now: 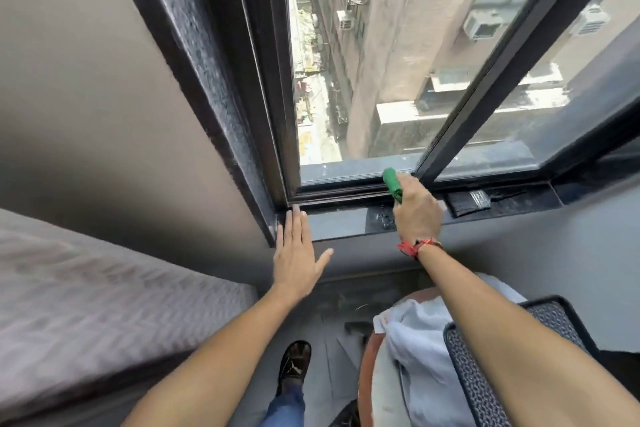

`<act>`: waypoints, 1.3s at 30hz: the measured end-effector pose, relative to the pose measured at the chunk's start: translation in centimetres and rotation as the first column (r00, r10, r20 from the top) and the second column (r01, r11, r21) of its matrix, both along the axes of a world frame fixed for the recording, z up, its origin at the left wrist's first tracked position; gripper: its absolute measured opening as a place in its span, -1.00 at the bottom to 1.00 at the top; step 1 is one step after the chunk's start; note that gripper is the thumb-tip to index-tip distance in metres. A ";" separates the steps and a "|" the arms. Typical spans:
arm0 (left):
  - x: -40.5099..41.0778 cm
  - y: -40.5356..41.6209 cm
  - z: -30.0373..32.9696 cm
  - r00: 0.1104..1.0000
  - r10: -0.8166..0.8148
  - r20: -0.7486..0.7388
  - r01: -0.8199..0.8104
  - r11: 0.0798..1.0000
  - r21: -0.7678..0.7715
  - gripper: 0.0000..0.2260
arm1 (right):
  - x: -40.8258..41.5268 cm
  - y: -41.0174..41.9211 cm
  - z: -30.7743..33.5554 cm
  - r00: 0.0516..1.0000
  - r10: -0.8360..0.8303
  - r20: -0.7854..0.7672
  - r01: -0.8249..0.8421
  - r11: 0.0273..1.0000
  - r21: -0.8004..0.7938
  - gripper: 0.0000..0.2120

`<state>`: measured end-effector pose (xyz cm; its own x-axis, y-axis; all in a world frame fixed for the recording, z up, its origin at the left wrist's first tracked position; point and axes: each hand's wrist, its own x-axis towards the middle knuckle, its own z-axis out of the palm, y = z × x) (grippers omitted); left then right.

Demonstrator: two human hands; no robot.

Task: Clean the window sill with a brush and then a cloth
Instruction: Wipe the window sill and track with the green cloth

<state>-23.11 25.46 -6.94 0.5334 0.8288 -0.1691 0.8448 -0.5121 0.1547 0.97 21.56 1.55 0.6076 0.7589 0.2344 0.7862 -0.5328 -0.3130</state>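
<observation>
The dark window sill (346, 222) runs below the black window frame. My right hand (417, 215) is closed on a green brush handle (392, 182), whose end sticks up out of the fist toward the glass. A flat head of black bristles (467, 203) lies on the sill just right of that hand; the hand hides how it joins the handle. My left hand (297, 253) rests flat, fingers extended, against the sill's left end and the wall below it, holding nothing. A pale blue cloth (415, 340) lies crumpled on a round brown surface at the lower right.
A bed with a grey patterned cover (104, 305) fills the lower left. A chair with a dark patterned seat (485, 378) stands under my right forearm. My foot in a black slipper (294, 367) is on the grey floor. The vertical window bar (485, 87) rises right of the brush.
</observation>
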 end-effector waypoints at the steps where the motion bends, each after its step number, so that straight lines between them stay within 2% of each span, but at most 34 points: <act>1: -0.2 -0.4 -0.4 1.000 0.008 -0.025 -0.008 1.000 -0.008 -0.11 | 0.0 0.3 -0.5 1.000 0.022 0.013 -0.022 0.999 -0.030 -0.47; 3: -0.2 -0.8 -1.0 0.998 0.023 -0.055 -0.024 1.000 -0.013 -0.11 | -0.5 0.7 -1.6 0.999 0.051 0.009 -0.050 0.994 -0.099 -0.47; 7: 0.5 -0.7 -1.1 0.998 0.064 -0.013 -0.065 0.997 -0.043 -0.09 | -2.7 1.6 -4.0 0.994 0.004 -0.113 -0.023 0.986 -0.167 -0.44; 15: 0.6 -0.8 -1.5 0.996 0.080 0.025 -0.080 0.997 -0.015 -0.04 | -3.2 1.6 -4.7 0.979 0.204 0.016 -0.188 0.929 -0.318 -0.35; 19: 0.5 -0.7 -1.4 0.997 0.077 0.029 -0.076 0.997 -0.030 -0.03 | -6.7 2.6 -4.0 0.929 0.370 -0.026 -0.358 0.877 -0.320 -0.33; 27: 0.4 -0.3 -0.6 0.995 0.082 0.059 -0.077 0.993 -0.088 0.00 | -11.0 4.5 -3.3 0.841 0.524 -0.136 -0.541 0.804 -0.247 -0.40; 35: 0.1 0.1 -0.7 0.998 0.055 0.037 -0.052 0.996 -0.070 -0.05 | -7.6 3.6 -3.8 0.746 0.666 -0.004 -0.646 0.722 -0.249 -0.42; 39: 0.0 0.3 -0.2 0.996 0.062 0.061 -0.055 0.993 -0.104 -0.07 | -6.0 3.2 -3.7 0.762 0.648 0.009 -0.624 0.737 -0.261 -0.44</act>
